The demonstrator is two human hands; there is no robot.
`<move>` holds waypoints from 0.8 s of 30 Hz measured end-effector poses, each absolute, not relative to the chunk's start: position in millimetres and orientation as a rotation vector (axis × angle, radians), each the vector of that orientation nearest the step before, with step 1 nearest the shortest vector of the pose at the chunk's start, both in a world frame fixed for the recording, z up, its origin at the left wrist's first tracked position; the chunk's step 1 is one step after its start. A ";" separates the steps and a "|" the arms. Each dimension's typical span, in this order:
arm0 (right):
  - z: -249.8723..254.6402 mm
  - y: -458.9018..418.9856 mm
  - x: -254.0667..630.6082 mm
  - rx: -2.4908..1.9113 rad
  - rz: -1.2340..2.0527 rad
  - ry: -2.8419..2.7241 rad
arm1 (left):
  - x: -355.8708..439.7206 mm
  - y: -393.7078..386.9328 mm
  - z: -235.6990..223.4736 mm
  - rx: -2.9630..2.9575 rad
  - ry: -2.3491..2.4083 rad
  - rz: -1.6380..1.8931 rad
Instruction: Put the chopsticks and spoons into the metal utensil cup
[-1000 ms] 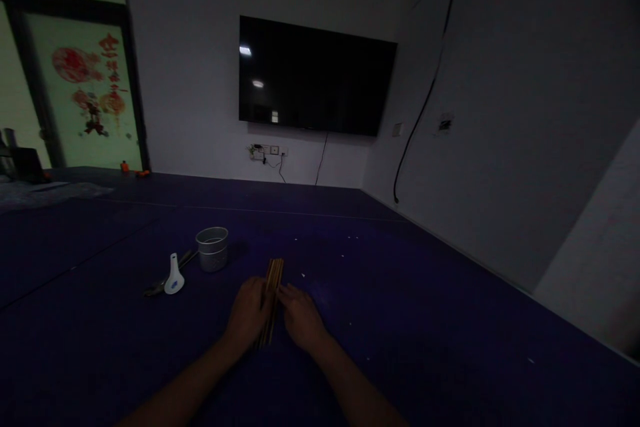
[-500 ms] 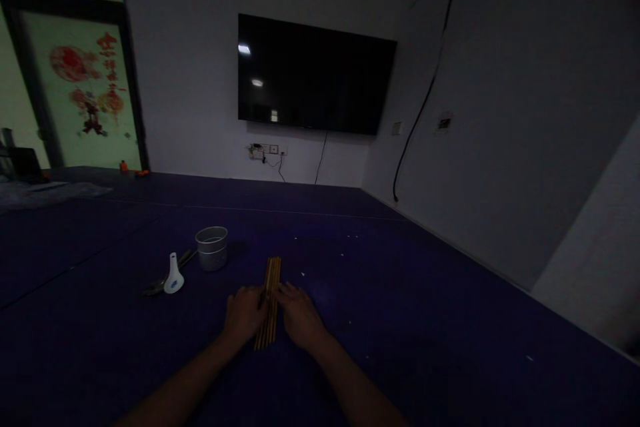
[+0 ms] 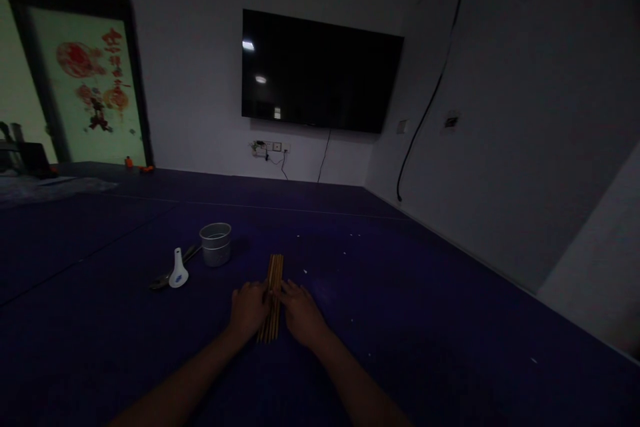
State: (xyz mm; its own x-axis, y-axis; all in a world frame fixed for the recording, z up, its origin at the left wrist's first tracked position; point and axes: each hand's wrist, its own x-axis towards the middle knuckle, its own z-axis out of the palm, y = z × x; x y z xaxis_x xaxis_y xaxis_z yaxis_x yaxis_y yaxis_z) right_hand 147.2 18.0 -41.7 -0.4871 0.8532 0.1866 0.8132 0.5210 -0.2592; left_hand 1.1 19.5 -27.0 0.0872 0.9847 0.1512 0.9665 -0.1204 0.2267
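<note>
A bundle of wooden chopsticks lies flat on the dark blue floor mat, pointing away from me. My left hand rests against its left side and my right hand against its right side. Fingers of both hands curl in and press on the sticks from either side. The near ends of the sticks poke out between my wrists. The room is dim and finger detail is faint.
A small metal cup stands to the far left of the chopsticks. Beside it lie a white ceramic spoon and a dark utensil. A black television hangs on the wall ahead.
Both hands stay pressed on the bundle. The sticks look slightly more gathered and squared than a second ago. The view has shifted a little.
</note>
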 end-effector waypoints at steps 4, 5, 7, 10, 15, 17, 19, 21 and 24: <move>-42.7 18.5 146.8 -1.387 0.196 -2.474 | 0.9 19.5 -26.6 2.265 2.034 0.406; -42.8 18.5 146.7 -1.390 0.197 -2.471 | 0.9 19.2 -26.4 2.263 2.036 0.405; -42.5 18.2 146.7 -1.399 0.199 -2.459 | 0.7 18.8 -26.1 2.260 2.035 0.409; -40.9 17.3 147.2 -1.399 0.209 -2.448 | -0.4 19.1 -25.8 2.265 2.017 0.418; -39.0 16.3 148.3 -1.382 0.224 -2.444 | -2.4 20.7 -25.5 2.282 1.985 0.420; -39.3 16.4 148.1 -1.392 0.222 -2.437 | -2.5 20.7 -25.2 2.280 1.984 0.417; -39.8 16.9 147.6 -1.403 0.213 -2.435 | -2.2 20.3 -24.7 2.276 1.987 0.416; -40.1 17.5 147.0 -1.416 0.204 -2.438 | -1.8 19.9 -24.1 2.274 1.991 0.414; -39.6 17.8 146.4 -1.442 0.194 -2.441 | -1.5 19.8 -23.5 2.276 1.997 0.405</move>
State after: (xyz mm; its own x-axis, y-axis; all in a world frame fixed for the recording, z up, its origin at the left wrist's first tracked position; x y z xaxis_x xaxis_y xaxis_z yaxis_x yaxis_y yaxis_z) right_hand 146.4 17.8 -39.6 -0.4521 0.8723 0.1860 0.8321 0.4876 -0.2642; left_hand -1.5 19.8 -23.5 0.1120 0.9838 0.1403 0.9607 -0.1433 0.2377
